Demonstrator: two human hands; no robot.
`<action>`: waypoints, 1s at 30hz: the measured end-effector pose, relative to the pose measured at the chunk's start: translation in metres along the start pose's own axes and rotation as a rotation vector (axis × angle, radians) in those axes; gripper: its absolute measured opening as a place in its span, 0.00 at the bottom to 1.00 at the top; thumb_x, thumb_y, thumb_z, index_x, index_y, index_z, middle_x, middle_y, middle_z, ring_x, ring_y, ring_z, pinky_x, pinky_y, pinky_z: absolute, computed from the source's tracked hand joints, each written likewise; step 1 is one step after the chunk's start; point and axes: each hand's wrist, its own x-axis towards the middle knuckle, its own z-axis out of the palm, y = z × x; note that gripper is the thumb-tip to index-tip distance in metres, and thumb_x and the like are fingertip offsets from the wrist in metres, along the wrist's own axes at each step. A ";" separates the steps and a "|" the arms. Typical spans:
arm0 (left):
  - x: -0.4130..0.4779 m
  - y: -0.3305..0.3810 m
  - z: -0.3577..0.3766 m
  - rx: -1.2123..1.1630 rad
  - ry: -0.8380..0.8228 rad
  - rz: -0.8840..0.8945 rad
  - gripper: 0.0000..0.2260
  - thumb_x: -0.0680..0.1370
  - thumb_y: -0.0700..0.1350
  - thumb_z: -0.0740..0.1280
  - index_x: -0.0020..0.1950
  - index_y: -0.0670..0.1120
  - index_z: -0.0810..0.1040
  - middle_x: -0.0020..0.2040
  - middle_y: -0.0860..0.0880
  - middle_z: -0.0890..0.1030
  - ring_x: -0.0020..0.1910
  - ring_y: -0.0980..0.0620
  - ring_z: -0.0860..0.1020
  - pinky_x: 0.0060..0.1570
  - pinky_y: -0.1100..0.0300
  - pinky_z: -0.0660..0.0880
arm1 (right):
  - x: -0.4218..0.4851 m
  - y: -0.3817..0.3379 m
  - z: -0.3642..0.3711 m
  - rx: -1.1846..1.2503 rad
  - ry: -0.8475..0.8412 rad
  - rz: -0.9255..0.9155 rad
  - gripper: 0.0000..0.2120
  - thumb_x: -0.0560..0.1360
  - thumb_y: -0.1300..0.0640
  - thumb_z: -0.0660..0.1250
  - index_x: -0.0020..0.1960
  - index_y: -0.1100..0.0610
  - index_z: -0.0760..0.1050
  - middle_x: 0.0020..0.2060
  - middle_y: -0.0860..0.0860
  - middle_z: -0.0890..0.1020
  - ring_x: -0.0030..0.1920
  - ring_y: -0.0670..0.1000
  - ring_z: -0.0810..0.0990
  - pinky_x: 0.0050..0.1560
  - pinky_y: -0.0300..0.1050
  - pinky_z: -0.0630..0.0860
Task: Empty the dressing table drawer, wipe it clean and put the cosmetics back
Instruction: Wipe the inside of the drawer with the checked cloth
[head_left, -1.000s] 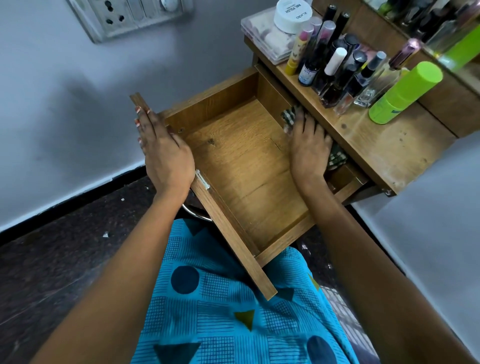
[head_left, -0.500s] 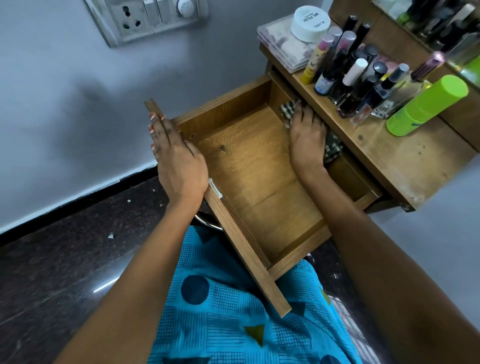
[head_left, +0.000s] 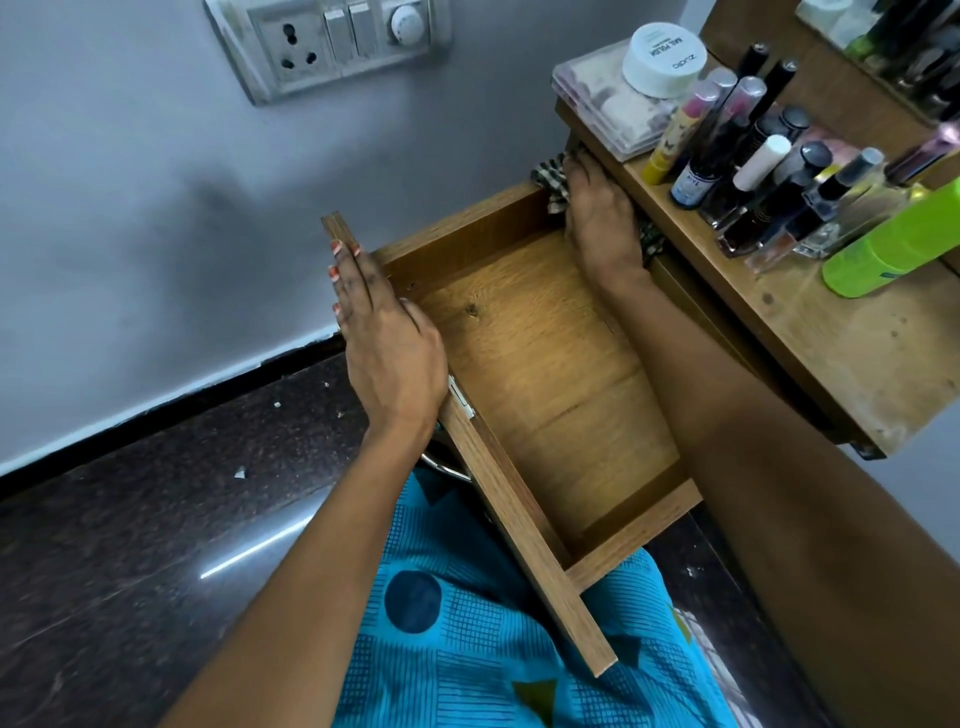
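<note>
Right hand (head_left: 597, 223) slid checked cloth (head_left: 549, 179) into wood-grain drawer's (head_left: 545, 364) back corner, fingers pressed flat; left hand (head_left: 389, 343), fingers straight, on front edge.

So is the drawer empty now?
Empty of cosmetics: the drawer floor is bare, apart from the cloth under the right hand at the back corner. The bottles stand on the tabletop.

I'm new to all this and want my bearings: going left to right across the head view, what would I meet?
Wall socket → left hand → right hand → blue-labelled bottle → green bottle.
</note>
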 end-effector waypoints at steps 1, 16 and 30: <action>0.000 0.000 0.000 -0.001 0.000 0.001 0.24 0.80 0.40 0.50 0.75 0.43 0.47 0.77 0.46 0.46 0.76 0.51 0.46 0.73 0.58 0.44 | -0.002 -0.003 -0.001 0.039 -0.017 -0.014 0.25 0.76 0.72 0.51 0.72 0.62 0.57 0.73 0.58 0.60 0.73 0.56 0.59 0.72 0.47 0.55; 0.001 0.003 -0.001 0.011 -0.023 -0.028 0.24 0.81 0.41 0.50 0.75 0.43 0.47 0.77 0.47 0.46 0.76 0.49 0.47 0.75 0.52 0.51 | -0.047 -0.085 0.005 0.356 -0.117 -0.609 0.31 0.71 0.74 0.62 0.72 0.62 0.59 0.72 0.58 0.62 0.74 0.57 0.56 0.70 0.41 0.44; 0.001 0.001 -0.001 0.021 -0.011 -0.007 0.24 0.80 0.40 0.50 0.75 0.41 0.48 0.77 0.46 0.46 0.76 0.48 0.47 0.74 0.56 0.47 | -0.021 -0.066 -0.002 0.468 -0.124 -0.384 0.27 0.69 0.68 0.70 0.67 0.62 0.69 0.67 0.57 0.71 0.71 0.53 0.65 0.72 0.40 0.53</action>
